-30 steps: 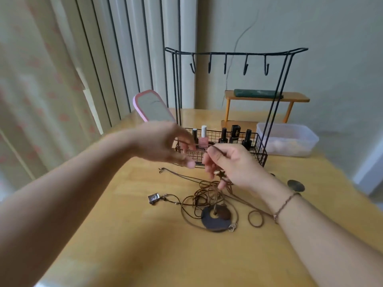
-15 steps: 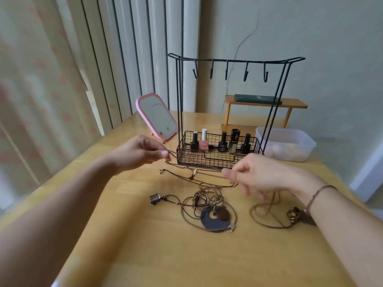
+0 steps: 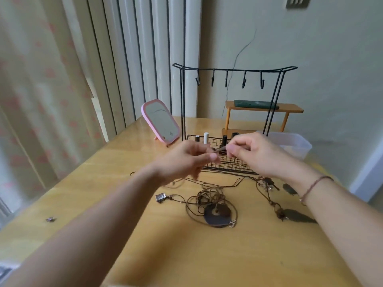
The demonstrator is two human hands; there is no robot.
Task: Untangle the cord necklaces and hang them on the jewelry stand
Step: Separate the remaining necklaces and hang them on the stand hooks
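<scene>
Home dressing spot: curtains, vanity mirror, nail polish on wood table

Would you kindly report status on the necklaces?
Left hand and right hand pinching one cord. Tangle on table. Stand hooks bare.

You are looking at brown cord necklaces lying in a loose tangle at the frame's centre, a dark round disc pendant resting at its lower edge and a small square charm trailing left. One cord is running up between your hands. Behind it, the black wire jewelry stand is standing upright, its five hooks hanging bare.
</scene>
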